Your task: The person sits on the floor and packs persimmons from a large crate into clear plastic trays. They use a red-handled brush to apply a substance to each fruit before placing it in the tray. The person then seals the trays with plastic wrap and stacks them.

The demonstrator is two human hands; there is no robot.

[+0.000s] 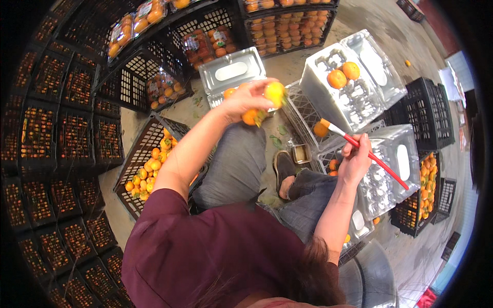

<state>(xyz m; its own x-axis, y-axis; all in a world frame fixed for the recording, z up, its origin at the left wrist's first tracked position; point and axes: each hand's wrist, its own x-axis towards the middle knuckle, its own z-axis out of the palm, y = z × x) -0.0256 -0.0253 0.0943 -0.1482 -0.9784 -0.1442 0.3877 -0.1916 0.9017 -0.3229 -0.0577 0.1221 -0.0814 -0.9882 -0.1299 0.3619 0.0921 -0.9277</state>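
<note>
My left hand [244, 101] grips an orange persimmon [274, 94] above my bent knee; the fruit is slightly blurred. Directly below the palm is a second persimmon [251, 117] with its leafy calyx showing; whether the hand also holds it, I cannot tell. Between the fingers of my right hand [355, 158] is a flat paintbrush [376, 161] with a red handle and pale bristles pointing up-left. Behind the left hand lies an open clear plastic clamshell [233, 69], partly hidden. Another open clamshell [342, 104], up and right of the brush, has two persimmons [343, 75] in its cups.
A black crate of loose persimmons [144, 181] stands left of my leg. Stacked fruit crates [57, 131] line the left side. Crates with packed clamshells [289, 30] stand ahead. A small square dish [301, 154] sits by my shoe. More open clamshells [385, 169] lie right.
</note>
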